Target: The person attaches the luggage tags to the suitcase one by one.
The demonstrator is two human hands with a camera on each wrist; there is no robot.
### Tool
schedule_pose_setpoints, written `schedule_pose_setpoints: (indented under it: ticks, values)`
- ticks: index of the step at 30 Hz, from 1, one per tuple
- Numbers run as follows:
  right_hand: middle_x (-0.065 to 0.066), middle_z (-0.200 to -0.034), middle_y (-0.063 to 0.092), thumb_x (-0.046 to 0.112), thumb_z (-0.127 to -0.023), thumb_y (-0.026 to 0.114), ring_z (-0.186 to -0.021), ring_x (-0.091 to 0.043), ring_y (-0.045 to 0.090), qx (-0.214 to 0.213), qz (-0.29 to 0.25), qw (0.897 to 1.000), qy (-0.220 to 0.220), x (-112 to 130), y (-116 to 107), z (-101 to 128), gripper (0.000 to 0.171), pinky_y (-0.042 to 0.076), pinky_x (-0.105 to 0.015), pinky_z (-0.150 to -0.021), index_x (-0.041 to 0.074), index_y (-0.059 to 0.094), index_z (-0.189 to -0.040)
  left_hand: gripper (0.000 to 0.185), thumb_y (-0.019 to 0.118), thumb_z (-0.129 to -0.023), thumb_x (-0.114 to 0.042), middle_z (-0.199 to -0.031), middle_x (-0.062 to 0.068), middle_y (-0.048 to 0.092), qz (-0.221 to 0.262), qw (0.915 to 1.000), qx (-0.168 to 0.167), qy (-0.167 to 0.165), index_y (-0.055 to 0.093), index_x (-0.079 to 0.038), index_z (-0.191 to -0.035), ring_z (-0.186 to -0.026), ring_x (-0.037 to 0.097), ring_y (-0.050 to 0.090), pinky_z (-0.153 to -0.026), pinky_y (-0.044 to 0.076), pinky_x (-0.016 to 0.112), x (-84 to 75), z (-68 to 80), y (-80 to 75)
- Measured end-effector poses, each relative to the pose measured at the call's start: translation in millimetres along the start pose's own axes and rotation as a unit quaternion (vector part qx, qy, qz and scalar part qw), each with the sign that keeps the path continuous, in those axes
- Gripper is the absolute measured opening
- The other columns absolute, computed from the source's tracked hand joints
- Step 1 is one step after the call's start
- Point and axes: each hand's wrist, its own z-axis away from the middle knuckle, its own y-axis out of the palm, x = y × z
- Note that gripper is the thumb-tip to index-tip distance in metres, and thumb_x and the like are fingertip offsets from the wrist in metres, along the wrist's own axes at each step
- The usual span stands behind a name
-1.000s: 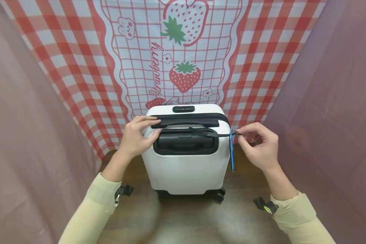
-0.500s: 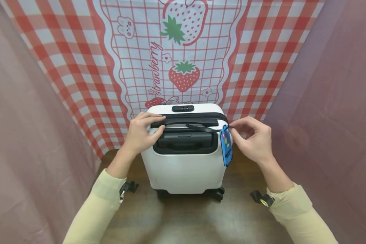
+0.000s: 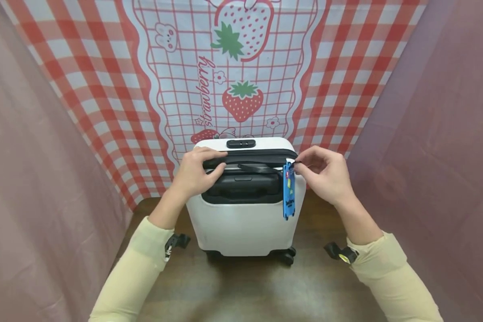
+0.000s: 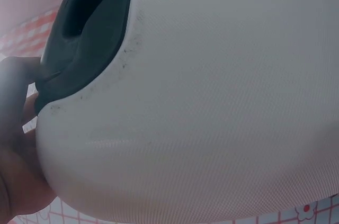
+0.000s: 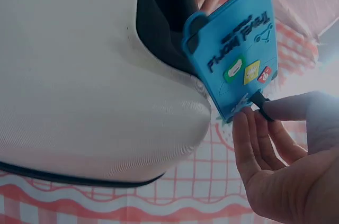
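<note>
Centrally, white hard-shell suitcase (image 3: 241,230), upright on brown wooden desk (image 3: 241,295). At its 3 o'clock, blue rectangular luggage tag (image 3: 289,192), hanging. Right hand (image 3: 332,179), toward 2 o'clock: fingers clamped on thin black strap (image 5: 259,99) at tag's top. Left hand (image 3: 193,174), 10 o'clock: thumb and fingers apart, resting on long black top handle (image 3: 261,158). At 12 o'clock, red-and-white strawberry-print cloth (image 3: 241,71).
</note>
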Motion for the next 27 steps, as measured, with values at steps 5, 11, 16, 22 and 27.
schedule_pose_setpoints:
  ticks: [5, 11, 16, 22, 27]
  values:
    - [0.002, -0.09, 0.069, 0.021, -0.091, 0.072, -0.068, -0.011, 0.062, 0.019, -0.007, 0.998, 0.051, -5.5, -9.9, 0.5, 0.01, 0.054, -0.023, -0.057, 0.013, 0.071, -0.095, 0.033, 0.07, -0.091, -0.028, -0.12, 0.003, 0.075, -0.002, 1.0, -0.001, 0.0, 0.072, -0.018, -0.122, -0.114, 0.02, 0.066, -0.092, 0.057, 0.041, -0.8, -1.4, -0.1]
    - [-0.005, -0.09, 0.07, 0.018, -0.09, 0.073, -0.073, -0.007, 0.065, 0.014, -0.018, 0.999, 0.047, -3.8, -5.8, 0.8, 0.01, 0.057, -0.017, -0.066, 0.009, 0.07, -0.094, 0.034, 0.069, -0.092, -0.031, -0.12, 0.003, 0.075, -0.018, 0.9997, 0.014, -0.002, 0.072, -0.019, -0.123, -0.117, 0.021, 0.065, -0.101, 0.054, 0.043, -3.7, -5.1, 1.1]
    - [-0.007, -0.087, 0.072, 0.013, -0.086, 0.075, -0.07, -0.003, 0.065, -0.009, 0.014, 1.0, -0.009, 3.8, 4.3, 3.0, 0.006, 0.057, -0.014, -0.068, 0.01, 0.071, -0.09, 0.032, 0.068, -0.092, -0.033, -0.118, 0.002, 0.076, -0.027, 0.9993, 0.023, -0.011, 0.073, -0.019, -0.121, -0.117, 0.021, 0.065, -0.104, 0.052, 0.043, -7.8, -10.9, 3.8]
    - [-0.001, -0.083, 0.072, 0.012, -0.084, 0.075, -0.071, -0.008, 0.064, -0.007, 0.061, 0.997, -0.046, 15.4, 19.2, 2.8, 0.007, 0.056, -0.024, -0.065, 0.012, 0.068, -0.087, 0.028, 0.066, -0.094, -0.032, -0.116, 0.003, 0.076, -0.022, 0.9989, 0.027, -0.033, 0.075, -0.017, -0.117, -0.116, 0.02, 0.066, -0.102, 0.054, 0.041, -12.4, -18.5, 5.2]
    - [-0.002, -0.082, 0.071, 0.012, -0.083, 0.074, -0.078, -0.015, 0.065, 0.007, 0.071, 0.995, -0.069, 22.9, 32.9, 2.0, 0.009, 0.058, -0.034, -0.071, 0.012, 0.065, -0.085, 0.026, 0.066, -0.094, -0.029, -0.117, 0.003, 0.076, -0.03, 0.9971, 0.029, -0.063, 0.076, -0.017, -0.115, -0.114, 0.019, 0.068, -0.098, 0.056, 0.039, -15.6, -25.6, 4.4]
